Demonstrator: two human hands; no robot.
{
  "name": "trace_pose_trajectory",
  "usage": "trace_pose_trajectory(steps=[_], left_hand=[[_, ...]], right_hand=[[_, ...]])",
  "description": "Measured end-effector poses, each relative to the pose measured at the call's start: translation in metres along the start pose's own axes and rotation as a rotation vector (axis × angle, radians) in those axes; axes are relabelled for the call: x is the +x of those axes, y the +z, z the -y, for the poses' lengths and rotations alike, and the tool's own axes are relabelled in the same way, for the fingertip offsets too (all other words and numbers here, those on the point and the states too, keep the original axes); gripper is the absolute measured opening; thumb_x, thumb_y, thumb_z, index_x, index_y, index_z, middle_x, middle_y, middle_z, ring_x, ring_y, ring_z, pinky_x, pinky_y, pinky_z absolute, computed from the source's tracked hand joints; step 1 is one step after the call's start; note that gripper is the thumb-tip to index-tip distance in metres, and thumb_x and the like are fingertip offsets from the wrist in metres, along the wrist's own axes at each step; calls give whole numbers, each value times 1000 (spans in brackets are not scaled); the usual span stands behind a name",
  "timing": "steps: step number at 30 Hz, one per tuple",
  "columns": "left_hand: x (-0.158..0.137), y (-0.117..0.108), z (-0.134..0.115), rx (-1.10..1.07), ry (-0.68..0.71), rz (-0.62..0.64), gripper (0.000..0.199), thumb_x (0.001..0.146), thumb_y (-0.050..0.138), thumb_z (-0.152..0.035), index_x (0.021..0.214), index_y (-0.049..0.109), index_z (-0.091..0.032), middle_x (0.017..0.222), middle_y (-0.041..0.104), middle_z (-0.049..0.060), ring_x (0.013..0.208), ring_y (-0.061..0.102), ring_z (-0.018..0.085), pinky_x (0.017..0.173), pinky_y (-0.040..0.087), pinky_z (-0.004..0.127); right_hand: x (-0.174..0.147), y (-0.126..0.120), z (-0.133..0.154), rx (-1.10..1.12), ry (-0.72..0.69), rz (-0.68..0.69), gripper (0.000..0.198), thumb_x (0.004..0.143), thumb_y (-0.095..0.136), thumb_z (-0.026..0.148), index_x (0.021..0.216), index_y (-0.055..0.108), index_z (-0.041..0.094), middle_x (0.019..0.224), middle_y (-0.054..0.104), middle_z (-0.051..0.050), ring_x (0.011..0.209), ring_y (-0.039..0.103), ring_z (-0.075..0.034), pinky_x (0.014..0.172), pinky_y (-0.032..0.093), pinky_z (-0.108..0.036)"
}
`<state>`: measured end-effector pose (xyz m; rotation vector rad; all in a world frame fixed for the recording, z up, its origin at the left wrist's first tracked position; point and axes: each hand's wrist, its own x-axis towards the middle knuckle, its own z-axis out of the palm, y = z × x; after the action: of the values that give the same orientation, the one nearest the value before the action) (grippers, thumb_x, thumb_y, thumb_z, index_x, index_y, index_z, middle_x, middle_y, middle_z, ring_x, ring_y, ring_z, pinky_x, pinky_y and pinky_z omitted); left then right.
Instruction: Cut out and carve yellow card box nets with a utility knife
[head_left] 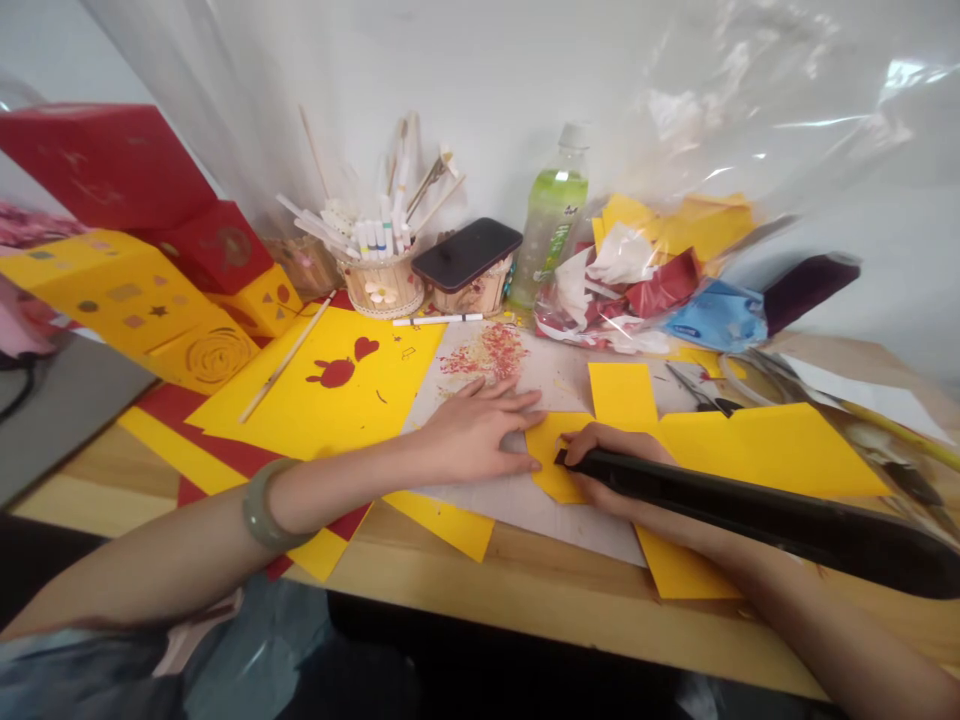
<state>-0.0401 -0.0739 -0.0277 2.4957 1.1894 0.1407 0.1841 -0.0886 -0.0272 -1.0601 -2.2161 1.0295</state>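
My left hand [476,435] lies flat with its fingers spread on a pale work sheet [525,510]. Its thumb and fingertips reach the left edge of a small yellow paper piece [574,487]. Over the right side of that piece, my right hand [611,450] is closed around the narrow end of a long black tool [750,508], whose exact kind I cannot make out. The tool's wide end stretches off to the right. Another yellow paper square [624,392] lies just behind, and a larger yellow sheet [772,450] is to the right.
Red and yellow paper scraps [491,350] litter the sheet. Behind stand a pen basket [381,285], a phone [469,252], a green drink bottle [551,230] and a scrap-filled plastic bag [615,300]. Decorated boxes [112,165] rise at left; scissors [705,395] lie right.
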Motion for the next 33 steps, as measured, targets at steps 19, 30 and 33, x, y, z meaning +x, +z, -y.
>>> trace_pose_trajectory(steps=[19, 30, 33], left_hand=[[1, 1, 1, 5, 7, 0, 61, 87, 50, -57, 138, 42, -25, 150, 30, 0, 142, 18, 25, 115, 15, 45], [1, -2, -2, 4, -11, 27, 61, 87, 51, -56, 139, 41, -25, 151, 28, 0, 142, 17, 26, 115, 15, 45], [1, -2, -2, 4, -8, 26, 61, 87, 51, -56, 138, 42, -24, 151, 27, -1, 142, 16, 25, 115, 14, 45]], right_hand=[[-2, 0, -3, -1, 29, 20, 10, 76, 59, 17, 84, 59, 23, 88, 69, -4, 98, 66, -27, 73, 53, -32], [-3, -4, -2, 54, 56, 63, 9, 85, 60, 31, 90, 61, 24, 96, 67, -3, 99, 62, -23, 83, 50, -31], [-4, -5, -2, 79, 43, 59, 11, 85, 59, 32, 92, 61, 24, 97, 66, -3, 93, 63, -21, 80, 50, -30]])
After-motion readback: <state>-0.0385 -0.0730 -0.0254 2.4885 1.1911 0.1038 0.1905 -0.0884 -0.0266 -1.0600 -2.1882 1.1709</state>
